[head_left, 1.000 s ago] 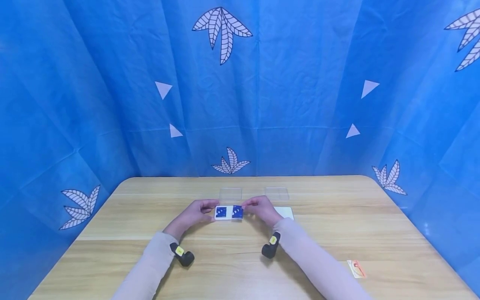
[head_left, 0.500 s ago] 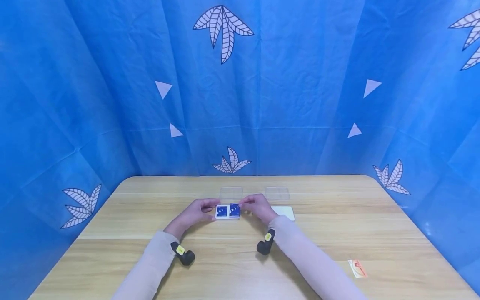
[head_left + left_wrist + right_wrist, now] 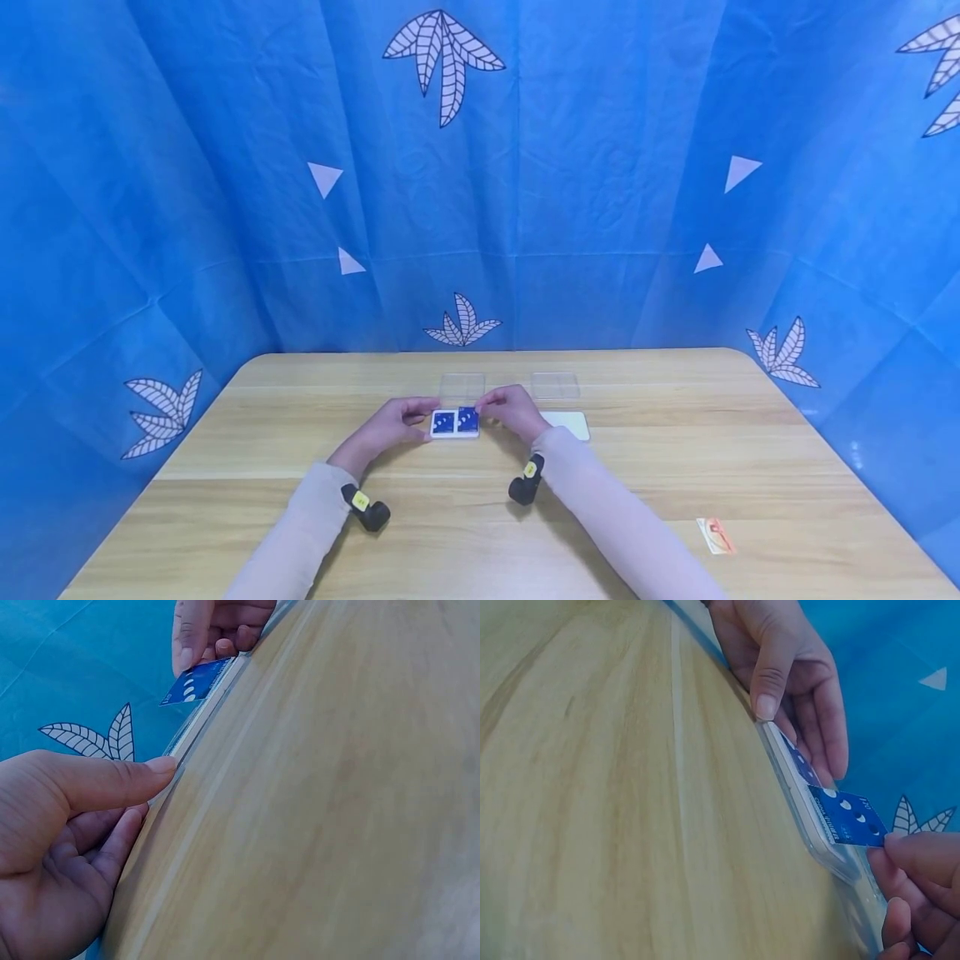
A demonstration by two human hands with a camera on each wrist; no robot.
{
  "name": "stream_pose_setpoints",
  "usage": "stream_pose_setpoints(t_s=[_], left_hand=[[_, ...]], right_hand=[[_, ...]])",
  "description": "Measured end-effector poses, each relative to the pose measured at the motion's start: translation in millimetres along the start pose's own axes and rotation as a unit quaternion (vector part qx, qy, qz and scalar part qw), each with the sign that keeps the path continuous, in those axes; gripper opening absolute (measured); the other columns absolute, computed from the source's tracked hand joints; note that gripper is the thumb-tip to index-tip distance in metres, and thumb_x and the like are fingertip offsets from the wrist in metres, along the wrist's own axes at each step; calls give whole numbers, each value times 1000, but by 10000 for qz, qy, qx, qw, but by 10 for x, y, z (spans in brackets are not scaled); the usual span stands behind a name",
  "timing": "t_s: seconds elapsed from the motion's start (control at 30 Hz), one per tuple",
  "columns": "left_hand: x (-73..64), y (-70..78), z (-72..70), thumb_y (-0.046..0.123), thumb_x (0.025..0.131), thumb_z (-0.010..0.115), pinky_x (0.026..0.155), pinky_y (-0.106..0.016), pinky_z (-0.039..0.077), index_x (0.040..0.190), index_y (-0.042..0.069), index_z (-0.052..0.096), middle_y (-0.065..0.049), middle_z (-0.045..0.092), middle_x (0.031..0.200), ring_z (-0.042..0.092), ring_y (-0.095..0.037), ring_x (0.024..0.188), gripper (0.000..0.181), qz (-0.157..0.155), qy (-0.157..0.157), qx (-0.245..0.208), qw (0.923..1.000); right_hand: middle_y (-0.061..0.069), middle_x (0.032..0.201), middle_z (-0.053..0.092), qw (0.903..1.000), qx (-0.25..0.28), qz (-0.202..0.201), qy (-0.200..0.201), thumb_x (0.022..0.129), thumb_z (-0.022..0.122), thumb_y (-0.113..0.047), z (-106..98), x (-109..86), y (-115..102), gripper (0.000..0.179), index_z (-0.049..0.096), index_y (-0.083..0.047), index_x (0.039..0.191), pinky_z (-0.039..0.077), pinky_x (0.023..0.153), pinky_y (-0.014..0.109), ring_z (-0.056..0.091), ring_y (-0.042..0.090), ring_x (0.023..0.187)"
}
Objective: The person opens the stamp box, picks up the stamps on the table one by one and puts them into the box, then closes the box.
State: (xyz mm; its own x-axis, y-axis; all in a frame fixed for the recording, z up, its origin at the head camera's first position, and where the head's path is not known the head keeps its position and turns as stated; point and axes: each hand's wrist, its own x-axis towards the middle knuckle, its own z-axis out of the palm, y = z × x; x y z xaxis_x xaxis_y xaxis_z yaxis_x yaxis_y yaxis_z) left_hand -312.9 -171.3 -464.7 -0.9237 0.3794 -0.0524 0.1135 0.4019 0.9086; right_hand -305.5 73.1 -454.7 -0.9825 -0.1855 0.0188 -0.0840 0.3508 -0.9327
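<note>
A flat white tray (image 3: 456, 427) lies on the table, a blue card (image 3: 444, 422) with white moon shapes filling its left half. My left hand (image 3: 388, 423) holds the tray's left end, thumb at the near edge and fingers at the far side. Between thumb and fingers, my right hand (image 3: 516, 411) pinches the edge of a second blue moon card (image 3: 853, 817). That card sits over the tray's right half; in the right wrist view it slants up from the tray, its pinched end raised. Most of the first card is hidden from the left wrist view.
Two clear plastic lids (image 3: 462, 387) lie behind the hands, side by side. To the right is another white tray (image 3: 567, 425), partly behind my right hand. A small orange and white card (image 3: 716, 536) lies at the front right. Blue curtains border the table.
My right hand has moved slightly left, bringing the second blue card from overhanging the tray's right end to over its right half. My left hand and the tray have barely moved.
</note>
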Motion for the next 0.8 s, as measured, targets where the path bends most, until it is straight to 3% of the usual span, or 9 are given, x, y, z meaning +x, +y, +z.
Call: stream_pose_setpoints(t_s=[0.4,0.8], left_hand=[[-6,7,-8,0,73,73,106,-43,39,132,7,53,-11,53,136,50,-31,123,62,-14,-23,4,10000],[5,6,-8,-1,73,73,105,-42,40,132,5,53,-13,52,136,50,-31,123,62,40,-84,-54,9999]], right_hand=[[6,89,70,9991,-389,-72,155,82,68,-5,58,16,-22,8,71,-3,89,47,65,23,55,13,73],[4,86,68,9991,-365,-6,237,82,67,-5,75,37,11,7,71,-5,88,46,61,23,51,14,69]])
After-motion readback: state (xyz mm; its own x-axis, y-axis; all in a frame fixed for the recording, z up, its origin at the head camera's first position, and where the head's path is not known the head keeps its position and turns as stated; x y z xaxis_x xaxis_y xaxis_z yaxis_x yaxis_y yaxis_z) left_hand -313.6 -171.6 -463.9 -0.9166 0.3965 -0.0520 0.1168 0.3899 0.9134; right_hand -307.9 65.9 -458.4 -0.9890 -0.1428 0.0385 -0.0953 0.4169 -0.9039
